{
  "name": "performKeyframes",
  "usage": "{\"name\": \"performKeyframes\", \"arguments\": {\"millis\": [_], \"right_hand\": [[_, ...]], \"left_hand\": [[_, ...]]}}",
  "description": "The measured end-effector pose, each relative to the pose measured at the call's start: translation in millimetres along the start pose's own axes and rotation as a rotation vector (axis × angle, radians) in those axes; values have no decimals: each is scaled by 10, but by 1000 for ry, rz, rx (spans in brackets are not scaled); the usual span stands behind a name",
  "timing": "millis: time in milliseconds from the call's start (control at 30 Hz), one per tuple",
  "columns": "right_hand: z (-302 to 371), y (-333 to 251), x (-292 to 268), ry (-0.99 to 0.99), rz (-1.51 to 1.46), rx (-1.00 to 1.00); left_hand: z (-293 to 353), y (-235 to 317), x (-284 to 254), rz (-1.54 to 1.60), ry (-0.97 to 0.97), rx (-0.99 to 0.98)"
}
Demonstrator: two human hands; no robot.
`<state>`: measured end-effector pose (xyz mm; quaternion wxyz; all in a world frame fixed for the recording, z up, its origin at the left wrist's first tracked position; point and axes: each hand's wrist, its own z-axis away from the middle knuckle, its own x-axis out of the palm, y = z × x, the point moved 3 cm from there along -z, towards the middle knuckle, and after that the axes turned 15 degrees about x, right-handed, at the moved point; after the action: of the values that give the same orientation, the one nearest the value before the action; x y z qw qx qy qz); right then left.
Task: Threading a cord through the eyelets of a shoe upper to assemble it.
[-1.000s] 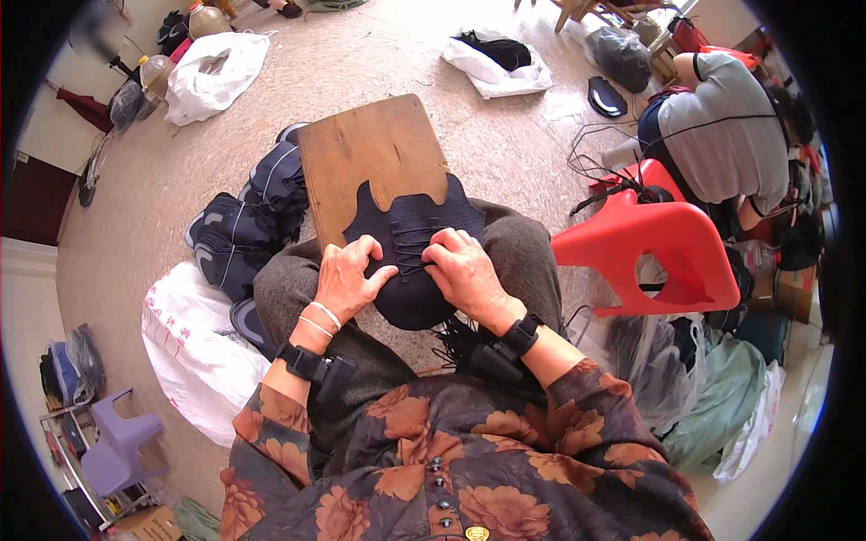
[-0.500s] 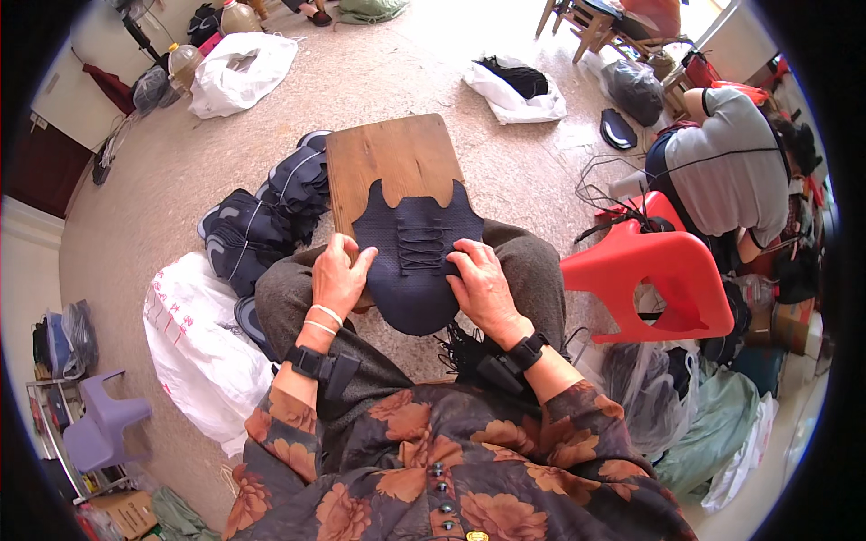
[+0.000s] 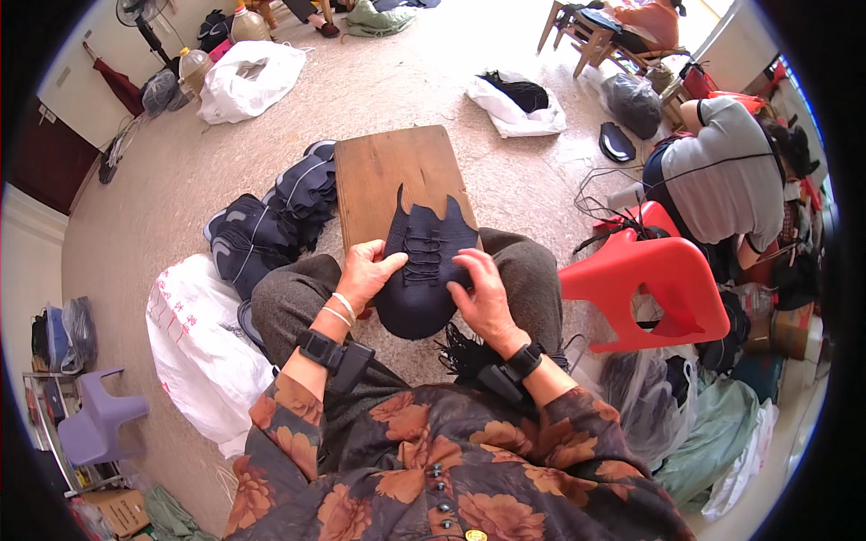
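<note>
A dark navy shoe upper [image 3: 417, 302], laced with black cord down its middle, hangs between my hands with its rounded toe toward me. Its pointed heel flaps lie over the wooden bench. My left hand [image 3: 363, 275] grips the left edge, thumb on top beside the laces. At the right edge, my right hand [image 3: 485, 293] has curled fingers and thumb against the upper. The sides of the upper bend downward, so its underside is hidden. Below it, a bunch of black laces [image 3: 465, 354] rests by my right thigh.
The wooden bench [image 3: 397, 158] stands before my knees. Bundled dark uppers [image 3: 253, 234] and a white sack [image 3: 194, 334] lie left. A red plastic stool [image 3: 631, 279] is at my right, with a bent-over person [image 3: 726, 171] beyond. A white bag [image 3: 519, 108] of black laces sits ahead.
The upper, spread flat before, is now narrower, with its sides bent down and its heel flaps turned. My left hand has moved right along with it; my right hand has shifted slightly.
</note>
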<state>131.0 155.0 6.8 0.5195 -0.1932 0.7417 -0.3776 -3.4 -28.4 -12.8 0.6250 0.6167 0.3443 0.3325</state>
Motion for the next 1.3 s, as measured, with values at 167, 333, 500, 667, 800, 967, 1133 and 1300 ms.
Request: {"name": "performKeyframes", "arguments": {"millis": [167, 333, 500, 667, 800, 967, 1133, 1300], "right_hand": [[-24, 74, -143, -69, -838, 510], [-15, -341, -357, -595, -1416, 879], [128, -496, -451, -620, -1266, 828], [178, -786, -583, -631, -1198, 736], [261, -960, -651, -624, -1123, 760], [365, -1136, -905, -636, -1286, 821], [469, -1057, -845, -793, -1495, 883], [424, -1128, -823, -751, -1310, 761]], "left_hand": [[250, 522, 66, 554, -198, -188], [513, 662, 76, 702, -218, -161], [596, 804, -73, 434, -229, -58], [746, 1092, 22, 528, -127, 16], [784, 1222, 31, 619, -9, -63], [1011, 1281, 90, 818, 99, -97], [1183, 1279, 170, 1078, 126, -141], [1210, 1070, 206, 1287, 42, -325]]}}
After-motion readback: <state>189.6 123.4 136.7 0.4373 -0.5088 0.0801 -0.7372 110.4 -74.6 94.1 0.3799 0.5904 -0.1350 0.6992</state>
